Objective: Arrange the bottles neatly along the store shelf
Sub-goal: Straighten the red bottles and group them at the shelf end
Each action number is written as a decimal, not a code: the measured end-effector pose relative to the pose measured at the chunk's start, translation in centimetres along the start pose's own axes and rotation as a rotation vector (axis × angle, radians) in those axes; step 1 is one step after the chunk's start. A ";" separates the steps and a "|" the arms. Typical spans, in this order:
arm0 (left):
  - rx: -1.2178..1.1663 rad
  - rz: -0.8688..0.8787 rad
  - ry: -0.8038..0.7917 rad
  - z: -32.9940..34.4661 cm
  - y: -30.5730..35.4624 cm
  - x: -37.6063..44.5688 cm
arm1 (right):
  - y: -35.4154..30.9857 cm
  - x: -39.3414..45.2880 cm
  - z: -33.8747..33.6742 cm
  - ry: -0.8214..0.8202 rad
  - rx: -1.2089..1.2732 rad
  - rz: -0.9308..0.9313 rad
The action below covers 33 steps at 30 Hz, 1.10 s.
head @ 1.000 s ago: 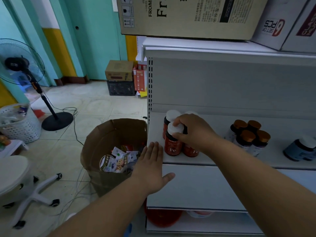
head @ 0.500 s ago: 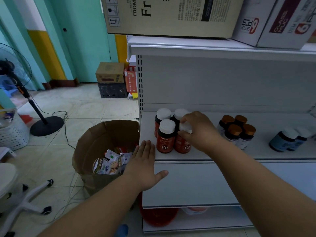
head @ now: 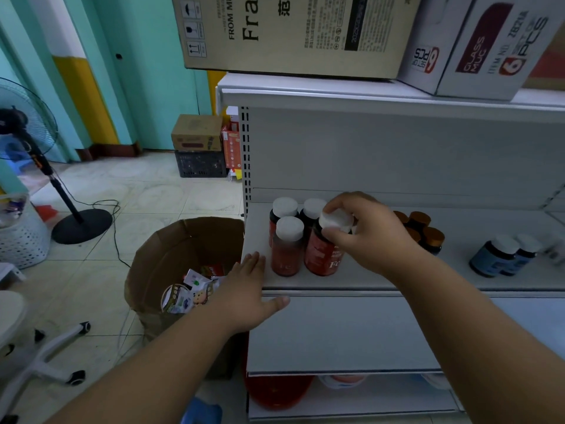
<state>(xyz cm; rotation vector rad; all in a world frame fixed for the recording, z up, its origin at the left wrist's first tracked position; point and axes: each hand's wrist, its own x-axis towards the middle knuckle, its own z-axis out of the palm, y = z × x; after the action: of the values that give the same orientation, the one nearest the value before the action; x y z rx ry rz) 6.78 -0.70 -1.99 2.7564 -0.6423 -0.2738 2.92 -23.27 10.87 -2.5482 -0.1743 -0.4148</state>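
Several red bottles with white caps stand in a tight cluster at the left end of the white shelf [head: 382, 278]. My right hand [head: 363, 231] grips the white cap of the front right red bottle [head: 322, 255], which leans slightly. The front left red bottle [head: 286, 247] stands upright beside it, with two more behind. My left hand [head: 249, 290] rests flat, fingers straight, on the shelf's front left corner, holding nothing. Dark bottles with orange caps [head: 426, 232] stand just right of my right hand. Blue-labelled bottles [head: 500, 255] sit further right.
A brown paper bag [head: 171, 255] holding packets stands on the floor left of the shelf. Cardboard boxes [head: 293, 35] sit on the top shelf. A standing fan [head: 27, 142], a white basket [head: 21, 237] and a chair base [head: 46, 356] occupy the floor at left.
My right hand has shifted from the front left bottle to the front right one and tipped it slightly. My left hand stays on the shelf corner. The camera has moved closer.
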 end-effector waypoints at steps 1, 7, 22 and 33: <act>-0.125 0.006 0.091 -0.5 0.6 -0.8 | -0.5 -0.2 -0.6 -0.012 0.043 0.010; -0.804 0.058 0.181 -2.7 5.1 -5.0 | -2.5 -0.7 -1.6 -0.162 0.536 0.107; -1.454 -0.089 0.096 -2.4 5.2 -6.4 | -4.1 -1.0 0.6 -0.081 0.815 0.259; -1.528 -0.049 0.019 -2.5 5.5 -6.9 | -4.5 -1.3 0.7 -0.091 0.928 0.316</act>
<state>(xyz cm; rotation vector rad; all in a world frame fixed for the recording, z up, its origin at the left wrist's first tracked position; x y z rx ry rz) -0.83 -1.63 2.96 1.2904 -0.1577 -0.4734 0.94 -19.10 12.12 -1.6351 0.0133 -0.0539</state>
